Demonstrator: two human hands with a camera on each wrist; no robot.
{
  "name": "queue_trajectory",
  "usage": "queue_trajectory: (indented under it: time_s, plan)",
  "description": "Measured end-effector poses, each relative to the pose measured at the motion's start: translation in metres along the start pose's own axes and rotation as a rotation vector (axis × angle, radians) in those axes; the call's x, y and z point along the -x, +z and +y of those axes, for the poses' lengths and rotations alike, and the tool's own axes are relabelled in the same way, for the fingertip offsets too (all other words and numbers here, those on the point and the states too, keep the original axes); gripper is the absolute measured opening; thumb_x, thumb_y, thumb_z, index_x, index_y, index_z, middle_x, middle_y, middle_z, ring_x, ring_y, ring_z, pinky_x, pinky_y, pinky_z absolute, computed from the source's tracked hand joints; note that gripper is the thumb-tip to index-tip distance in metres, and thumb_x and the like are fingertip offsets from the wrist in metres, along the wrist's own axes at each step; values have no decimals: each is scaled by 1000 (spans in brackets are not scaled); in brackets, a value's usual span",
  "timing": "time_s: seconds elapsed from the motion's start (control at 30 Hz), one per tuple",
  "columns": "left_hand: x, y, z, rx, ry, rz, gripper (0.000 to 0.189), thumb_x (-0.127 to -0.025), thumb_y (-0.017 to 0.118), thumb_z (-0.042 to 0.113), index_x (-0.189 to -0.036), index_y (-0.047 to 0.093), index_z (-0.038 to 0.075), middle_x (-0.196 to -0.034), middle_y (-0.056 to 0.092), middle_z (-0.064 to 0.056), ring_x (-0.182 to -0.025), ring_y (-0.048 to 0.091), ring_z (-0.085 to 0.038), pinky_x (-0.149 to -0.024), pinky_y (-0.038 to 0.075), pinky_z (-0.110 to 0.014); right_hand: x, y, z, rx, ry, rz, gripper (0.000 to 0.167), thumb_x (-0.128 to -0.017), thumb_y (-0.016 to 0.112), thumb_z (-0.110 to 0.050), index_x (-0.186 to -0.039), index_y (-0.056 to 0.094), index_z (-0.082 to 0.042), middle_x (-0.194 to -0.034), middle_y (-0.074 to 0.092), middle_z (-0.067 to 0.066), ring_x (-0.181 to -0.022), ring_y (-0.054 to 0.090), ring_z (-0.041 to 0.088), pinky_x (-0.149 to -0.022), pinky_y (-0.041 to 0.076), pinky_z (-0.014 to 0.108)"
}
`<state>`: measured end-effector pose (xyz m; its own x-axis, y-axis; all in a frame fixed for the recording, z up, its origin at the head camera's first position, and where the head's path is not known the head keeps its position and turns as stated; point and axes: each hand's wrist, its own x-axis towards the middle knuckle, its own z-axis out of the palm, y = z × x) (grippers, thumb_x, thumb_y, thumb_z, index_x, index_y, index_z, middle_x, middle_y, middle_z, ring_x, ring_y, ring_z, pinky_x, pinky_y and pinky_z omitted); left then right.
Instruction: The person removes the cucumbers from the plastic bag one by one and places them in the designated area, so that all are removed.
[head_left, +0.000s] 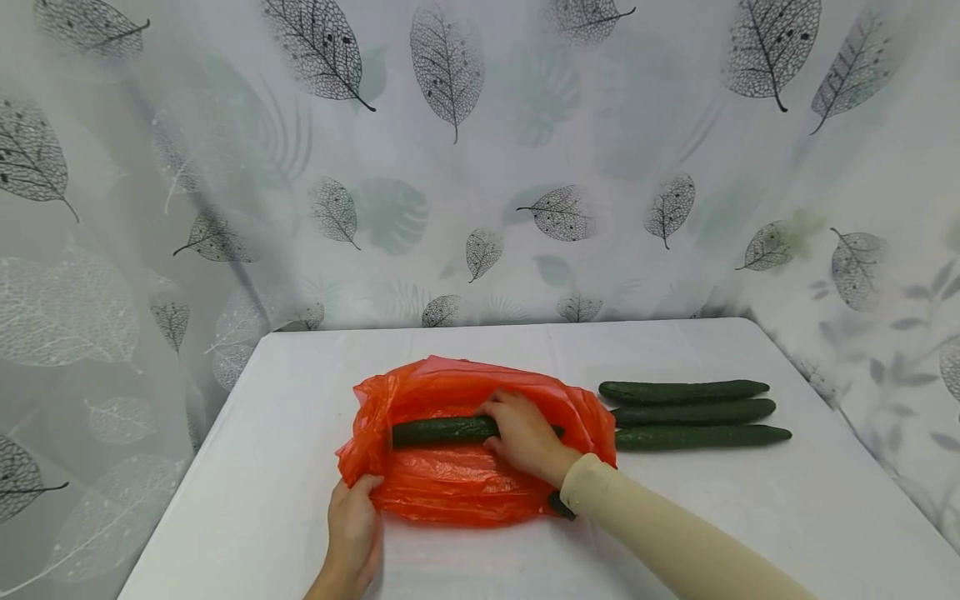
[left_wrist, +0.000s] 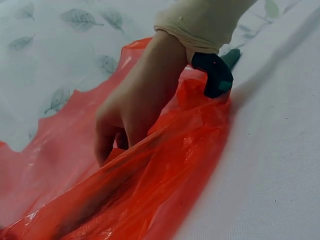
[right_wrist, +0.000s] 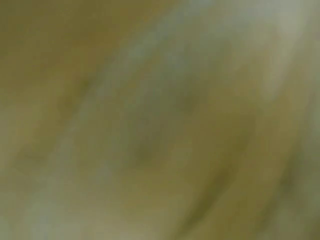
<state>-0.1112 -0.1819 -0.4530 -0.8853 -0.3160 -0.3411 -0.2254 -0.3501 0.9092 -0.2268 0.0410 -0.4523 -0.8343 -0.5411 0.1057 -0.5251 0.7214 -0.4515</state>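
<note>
A red plastic bag (head_left: 465,500) lies on the white table, its mouth spread wide. Inside it rests a dark green cucumber (head_left: 442,430), lying lengthwise. My right hand (head_left: 522,433) reaches into the bag and grips this cucumber toward its right end. At the bag's near left edge, my left hand (head_left: 352,525) pinches the plastic between thumb and fingers. From the left wrist view, the right hand (left_wrist: 135,110) dips behind a raised fold of the bag (left_wrist: 170,150), which hides its fingertips. Only a blur fills the right wrist view.
Several cucumbers lie to the right of the bag; three are a far one (head_left: 682,392), a middle one (head_left: 697,412) and a near one (head_left: 705,437). Under the right wrist sits a small dark object (left_wrist: 215,75). A leaf-print curtain (head_left: 480,167) hangs behind the white table (head_left: 300,392).
</note>
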Motion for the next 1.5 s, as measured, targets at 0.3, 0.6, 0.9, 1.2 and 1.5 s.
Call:
queue_trajectory:
  time_s: [0.3,0.6,0.9,1.2,1.5]
  plan:
    - [0,-1,2,-31,-20,38,62,-106,32,11,-160,5,-1,-165,15,-13,-146,19,-31,-121,20,-46,3,-11,-5,-6,26,-9,38,-86,79,-10,-123,70,-11,-117,61,3,-109,55,26,-101,46,45]
    - [0,-2,4,-22,-15,58,61,-106,32,12,-160,5,-1,-165,17,-13,-146,20,-30,-121,20,-45,15,-23,-4,-116,19,-30,37,-89,76,-9,-125,68,-13,-121,62,0,-115,55,24,-103,46,45]
    - [0,-6,5,11,11,50,59,-106,30,11,-159,9,-2,-162,20,-11,-144,22,-28,-121,20,-43,32,-36,-11,-292,73,-60,40,-90,75,-9,-129,66,-14,-130,60,3,-122,53,27,-105,45,49]
    - [2,-7,5,31,66,35,52,-106,26,13,-156,24,-3,-153,33,-9,-134,33,-20,-120,25,-40,43,-48,-18,-442,8,-49,38,-89,77,-10,-123,67,-23,-121,60,-10,-114,54,17,-99,48,44]
    - [0,-8,5,24,47,30,55,-107,26,14,-159,14,-3,-159,26,-10,-141,27,-25,-120,24,-40,47,-71,-28,-652,48,-45,42,-89,78,-18,-129,67,-23,-125,61,-6,-120,50,23,-97,48,44]
